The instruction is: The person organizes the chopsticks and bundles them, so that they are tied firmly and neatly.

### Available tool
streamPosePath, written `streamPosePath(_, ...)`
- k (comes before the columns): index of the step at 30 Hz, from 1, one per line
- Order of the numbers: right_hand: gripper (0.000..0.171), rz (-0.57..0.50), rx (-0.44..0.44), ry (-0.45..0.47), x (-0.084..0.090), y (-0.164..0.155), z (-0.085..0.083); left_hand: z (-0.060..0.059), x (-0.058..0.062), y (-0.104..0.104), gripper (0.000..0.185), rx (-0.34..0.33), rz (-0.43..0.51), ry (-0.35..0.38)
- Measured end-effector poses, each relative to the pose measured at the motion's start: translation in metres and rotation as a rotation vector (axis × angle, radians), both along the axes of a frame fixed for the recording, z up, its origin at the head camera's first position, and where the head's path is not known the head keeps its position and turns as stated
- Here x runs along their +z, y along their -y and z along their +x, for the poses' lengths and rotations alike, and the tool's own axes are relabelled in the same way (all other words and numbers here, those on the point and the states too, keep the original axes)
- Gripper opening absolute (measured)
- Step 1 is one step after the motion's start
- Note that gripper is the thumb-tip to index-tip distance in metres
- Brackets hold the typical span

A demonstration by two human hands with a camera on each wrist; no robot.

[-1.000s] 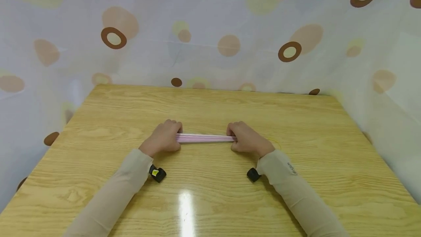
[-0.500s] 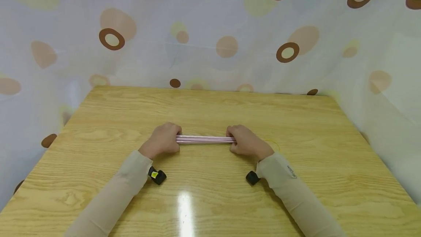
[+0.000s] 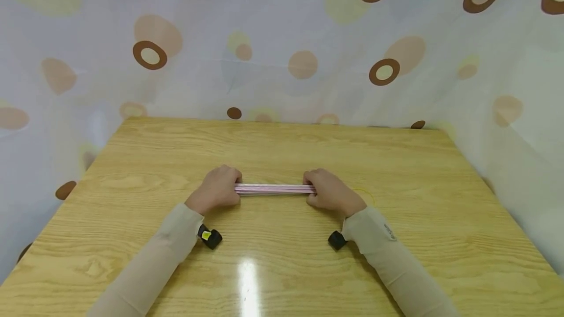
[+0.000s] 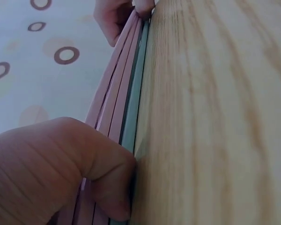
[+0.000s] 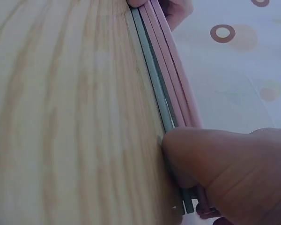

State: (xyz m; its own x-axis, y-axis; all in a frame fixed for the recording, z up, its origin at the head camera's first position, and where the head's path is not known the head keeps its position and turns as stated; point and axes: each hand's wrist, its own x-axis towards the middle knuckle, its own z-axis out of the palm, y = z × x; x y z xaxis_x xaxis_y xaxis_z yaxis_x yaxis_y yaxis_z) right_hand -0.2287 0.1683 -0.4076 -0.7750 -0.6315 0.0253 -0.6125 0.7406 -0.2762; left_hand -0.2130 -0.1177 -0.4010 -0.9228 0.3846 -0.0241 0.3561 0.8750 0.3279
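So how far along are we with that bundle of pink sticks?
Gathered: the pink sticks lie together in one bundle on the table. In hand: left hand and right hand grip its ends. Left: nothing binds them; a thin yellow loop lies beside the right hand.

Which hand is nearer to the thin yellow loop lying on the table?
Right. The right hand lies just beside the thin yellow loop; the left hand grips the far end of the pink sticks.

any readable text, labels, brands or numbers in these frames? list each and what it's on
Small dark mark on the right sleeve: there, but too small and blurred to read.
Yellow patch on the black device at the left wrist: no legible characters.
Bundle of pink sticks, table, curtain: no text visible.
Nothing can be read in either wrist view.
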Motion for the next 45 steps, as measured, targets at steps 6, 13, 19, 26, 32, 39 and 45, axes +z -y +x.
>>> streamPosePath(6,0.017,0.034,-0.011,-0.036,0.004,0.001,0.002,-0.001,0.003,0.0,0.015,-0.009,0.007,-0.006)
streamPosePath(13,0.017,0.058,-0.014,-0.025,0.005,0.003,0.004,-0.002,0.004,0.001,0.017,-0.014,0.002,0.0)
streamPosePath(19,0.012,0.022,-0.004,-0.003,-0.001,0.001,-0.001,-0.005,0.001,0.002,0.012,-0.039,-0.018,-0.007)
streamPosePath(26,0.011,-0.091,-0.002,0.078,-0.003,-0.004,-0.007,-0.011,0.001,0.003,0.013,-0.047,0.021,0.018)
streamPosePath(32,0.007,-0.183,-0.011,0.093,-0.004,-0.006,-0.011,-0.015,0.0,0.005,0.012,-0.041,0.038,0.067)
streamPosePath(39,0.008,-0.36,-0.105,0.152,-0.008,-0.006,-0.013,-0.014,-0.001,0.006,0.01,-0.061,0.062,0.083)
streamPosePath(45,0.011,-0.457,-0.154,0.187,0.001,-0.008,-0.014,-0.017,-0.002,0.006,0.009,-0.083,0.108,0.108)
